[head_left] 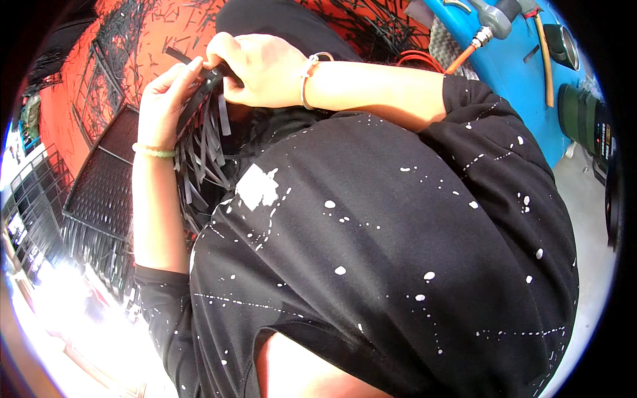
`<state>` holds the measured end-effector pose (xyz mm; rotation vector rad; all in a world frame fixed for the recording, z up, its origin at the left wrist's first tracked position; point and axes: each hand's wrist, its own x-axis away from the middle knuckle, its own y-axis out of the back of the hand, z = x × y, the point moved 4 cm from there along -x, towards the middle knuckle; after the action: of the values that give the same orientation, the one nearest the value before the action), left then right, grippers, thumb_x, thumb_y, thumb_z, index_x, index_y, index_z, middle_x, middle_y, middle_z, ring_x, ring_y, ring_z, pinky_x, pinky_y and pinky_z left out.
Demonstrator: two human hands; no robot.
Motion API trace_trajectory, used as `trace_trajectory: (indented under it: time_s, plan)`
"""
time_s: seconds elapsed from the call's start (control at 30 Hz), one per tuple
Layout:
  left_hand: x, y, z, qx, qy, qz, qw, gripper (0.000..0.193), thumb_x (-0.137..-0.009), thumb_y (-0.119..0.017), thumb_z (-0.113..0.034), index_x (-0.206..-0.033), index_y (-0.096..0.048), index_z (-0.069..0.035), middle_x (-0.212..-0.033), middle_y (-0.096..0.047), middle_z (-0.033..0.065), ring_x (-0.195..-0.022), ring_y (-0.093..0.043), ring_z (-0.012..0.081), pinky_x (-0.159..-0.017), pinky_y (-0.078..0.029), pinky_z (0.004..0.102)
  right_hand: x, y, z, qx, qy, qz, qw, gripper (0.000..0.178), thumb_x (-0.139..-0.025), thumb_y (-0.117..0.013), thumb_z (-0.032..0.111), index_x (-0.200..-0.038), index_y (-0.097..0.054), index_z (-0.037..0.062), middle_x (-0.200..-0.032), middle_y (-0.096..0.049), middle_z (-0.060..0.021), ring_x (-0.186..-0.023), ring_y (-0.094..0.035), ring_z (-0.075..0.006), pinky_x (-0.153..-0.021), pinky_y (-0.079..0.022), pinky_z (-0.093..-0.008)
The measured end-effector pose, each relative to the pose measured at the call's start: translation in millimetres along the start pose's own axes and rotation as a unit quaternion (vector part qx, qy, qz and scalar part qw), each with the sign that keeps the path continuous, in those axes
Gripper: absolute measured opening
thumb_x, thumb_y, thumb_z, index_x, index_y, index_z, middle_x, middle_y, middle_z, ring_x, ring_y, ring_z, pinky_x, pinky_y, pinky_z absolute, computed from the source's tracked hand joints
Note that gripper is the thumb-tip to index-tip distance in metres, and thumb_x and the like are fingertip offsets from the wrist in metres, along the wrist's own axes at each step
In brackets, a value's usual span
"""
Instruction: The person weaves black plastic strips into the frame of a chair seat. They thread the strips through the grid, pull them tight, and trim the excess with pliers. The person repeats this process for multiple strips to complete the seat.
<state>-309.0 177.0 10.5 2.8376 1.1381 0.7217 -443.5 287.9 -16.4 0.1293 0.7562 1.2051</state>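
Note:
My left hand (169,93), with a pale green bracelet at its wrist, pinches a flat black strip (192,106) between thumb and fingers. Close against it, my right hand (262,69) is closed on the same strip and wears a silver bangle. One end of the strip sticks out past the left fingertips. Below the hands, a bunch of loose black strips (207,142) hangs down. What the right fingers grip is partly hidden behind the knuckles. Beside my left forearm stands a woven black panel (103,176) with strip ends fringing its lower edge.
Black strip scraps litter the red floor covering (63,123). At the upper right, a blue table (517,79) bears a grey air tool (494,20) with an orange hose, a wooden-handled hammer (545,63) and a dark green cylinder (578,113). A black wire grid (33,192) stands far left.

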Motion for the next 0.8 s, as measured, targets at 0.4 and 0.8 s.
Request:
trace_trajectory:
  time_s: [0.4, 0.8]
  plan:
    - [0.7, 4.9, 7.1, -0.016, -0.021, -0.01, 1.0, 0.015, -0.091, -0.068, -0.019, -0.092, -0.072, -0.005, -0.081, -0.064, -0.0032, -0.069, -0.056, 0.0022, -0.061, -0.042, 0.0162, -0.1, 3.4, 5.2, 0.027, 0.049, -0.032, 0.998, 0.036, -0.076, -0.069, 0.018, -0.1, -0.046, 0.0065, -0.08, -0.062, -0.0114, -0.082, -0.064, -0.0307, -0.074, -0.051, -0.0399]
    - [7.5, 0.2, -3.1, -0.018, -0.041, -0.015, 0.999, 0.014, -0.09, -0.069, -0.017, -0.093, -0.072, -0.003, -0.082, -0.065, -0.0016, -0.073, -0.057, 0.0033, -0.065, -0.044, 0.0172, -0.4, 1.1, 8.9, 0.026, 0.051, -0.045, 0.997, 0.033, -0.075, -0.066, 0.015, -0.098, -0.044, 0.0061, -0.076, -0.06, -0.0111, -0.081, -0.064, -0.0303, -0.072, -0.051, -0.0415]
